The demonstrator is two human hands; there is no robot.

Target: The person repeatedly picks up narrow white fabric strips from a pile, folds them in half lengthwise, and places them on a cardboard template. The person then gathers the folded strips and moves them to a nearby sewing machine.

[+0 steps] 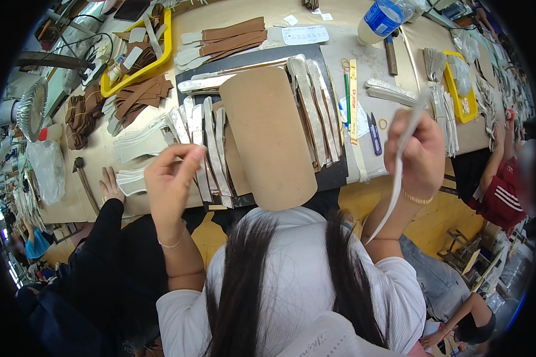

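Observation:
A long, thin white strip (pixel 397 178) is pinched in my right hand (pixel 415 146), raised to the right of the table; the strip hangs down in a curve beside my forearm. My left hand (pixel 174 178) is closed with thumb and fingers together, above the left side of the work; whatever is in it, if anything, I cannot make out. Between my hands a brown board with rounded ends (pixel 268 131) lies at a slant. Around it, white-faced brown strips (pixel 308 107) rest in rows on a black sheet (pixel 332 178).
Brown strips (pixel 232 35), a blue-labelled bottle (pixel 384 21), a hammer (pixel 390 55) and snips (pixel 374 134) lie farther out. A yellow tray (pixel 167 44) holds loose pieces. On the left, a co-worker's hand (pixel 110 184) rests near another hammer (pixel 86 185).

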